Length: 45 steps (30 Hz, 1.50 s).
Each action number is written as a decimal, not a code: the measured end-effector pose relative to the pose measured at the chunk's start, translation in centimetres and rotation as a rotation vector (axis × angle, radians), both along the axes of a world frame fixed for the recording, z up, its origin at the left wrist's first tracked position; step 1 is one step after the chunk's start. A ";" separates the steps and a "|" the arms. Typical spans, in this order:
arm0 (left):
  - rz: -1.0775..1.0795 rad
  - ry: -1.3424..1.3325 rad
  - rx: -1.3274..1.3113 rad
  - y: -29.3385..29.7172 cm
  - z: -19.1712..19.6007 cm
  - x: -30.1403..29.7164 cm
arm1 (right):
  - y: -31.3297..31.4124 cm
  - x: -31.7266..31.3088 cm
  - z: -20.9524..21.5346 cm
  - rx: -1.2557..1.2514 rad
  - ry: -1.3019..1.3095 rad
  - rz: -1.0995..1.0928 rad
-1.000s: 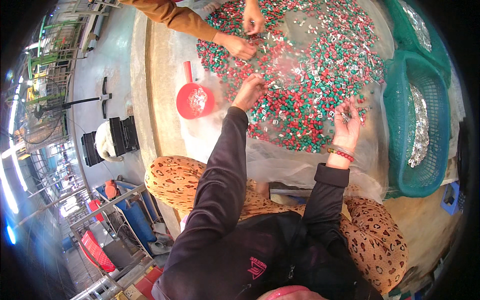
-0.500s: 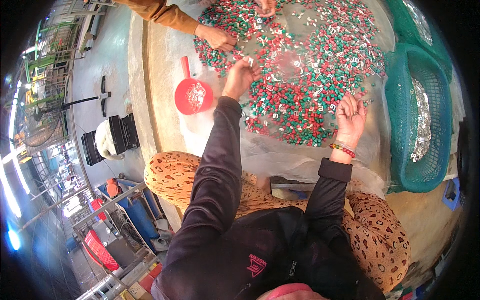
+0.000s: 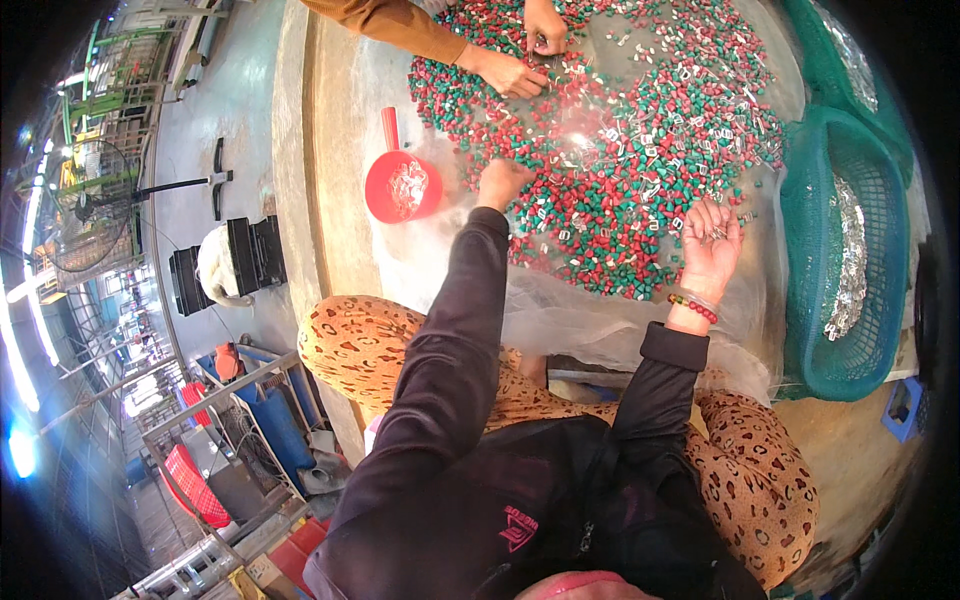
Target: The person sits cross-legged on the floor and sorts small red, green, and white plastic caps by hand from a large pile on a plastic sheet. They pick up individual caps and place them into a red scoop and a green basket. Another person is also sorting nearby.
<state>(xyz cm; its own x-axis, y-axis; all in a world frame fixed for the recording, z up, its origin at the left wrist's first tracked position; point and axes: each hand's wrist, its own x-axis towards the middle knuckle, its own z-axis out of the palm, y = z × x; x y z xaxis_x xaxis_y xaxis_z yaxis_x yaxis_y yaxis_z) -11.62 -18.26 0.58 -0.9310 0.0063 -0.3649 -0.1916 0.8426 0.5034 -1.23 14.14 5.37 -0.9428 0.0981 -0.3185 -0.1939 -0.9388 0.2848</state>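
Note:
Red and green pebble-like pieces [image 3: 610,215] lie in a wide spread, mixed with small white and clear buckle-shaped pieces [image 3: 652,152]. My left hand [image 3: 503,185] is at the spread's left edge, fingers bent down and closed; whatever they pinch is hidden. At the right edge, my right hand [image 3: 712,240] is turned palm up with its fingers curled in. Something small and shiny shows among those fingers, too small to name. Left of my left hand stands a red scoop [image 3: 431,193] with a handle, holding clear pieces [image 3: 408,188].
A co-worker's two hands [image 3: 512,76] [image 3: 545,27] reach into the far side of the spread. A green basket [image 3: 800,300] with clear pieces stands at the right. Clear plastic sheeting [image 3: 570,318] covers the near edge. A fan [image 3: 90,205] and black crates [image 3: 255,252] are at the left.
My left hand has lowered to the pieces; the white piece seen in its fingers is out of sight. My right hand stays nearly in place. The co-worker's hands have come closer together.

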 end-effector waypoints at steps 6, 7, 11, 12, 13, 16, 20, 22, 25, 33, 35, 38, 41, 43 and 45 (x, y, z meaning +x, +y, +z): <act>0.295 0.143 -0.278 0.3 -4.7 3.3 | 0.5 0.4 -1.0 -0.003 -0.080 -0.022; 0.284 0.159 -0.317 0.3 -4.7 3.3 | 0.6 0.5 -1.1 -0.009 -0.091 -0.029; 0.252 0.131 -0.315 0.2 -3.5 2.9 | 0.6 0.6 -1.4 0.003 -0.129 -0.045; 0.225 0.156 -0.318 0.2 -3.3 2.8 | 0.6 0.6 -1.5 0.003 -0.131 -0.045; 0.205 0.141 -0.322 0.3 -3.1 2.7 | 0.5 0.6 -1.6 0.006 -0.119 -0.050; 0.140 0.101 -0.420 0.3 -3.5 2.4 | 0.4 0.6 -2.1 -0.029 -0.094 -0.064; 0.105 0.033 -0.375 -0.8 -4.6 1.4 | 0.2 0.8 -3.3 -0.050 -0.169 -0.042; 0.218 -0.005 -0.170 -1.6 -4.2 0.8 | 0.0 0.7 -3.9 0.042 -0.313 -0.001; 0.288 -0.102 0.585 -1.6 -1.1 0.2 | -1.3 0.2 -4.3 0.132 -0.443 0.088; -0.497 0.056 0.135 11.0 10.4 3.2 | -8.9 -0.1 -2.9 0.213 -0.333 0.395; -0.686 0.057 0.196 13.4 11.5 4.9 | -9.2 0.3 -3.2 0.243 -0.260 0.398; -0.792 0.199 0.345 14.5 12.1 5.4 | -7.7 0.6 -4.2 0.310 -0.108 0.335; -0.516 0.200 0.448 13.0 11.1 3.0 | -5.3 0.9 -4.6 0.411 -0.447 0.251; -0.315 0.224 0.425 10.7 9.2 0.3 | -3.2 1.4 -4.3 0.260 -0.109 0.288; -0.132 0.031 0.526 7.0 5.9 -2.7 | -1.8 1.6 -4.1 0.188 0.033 0.287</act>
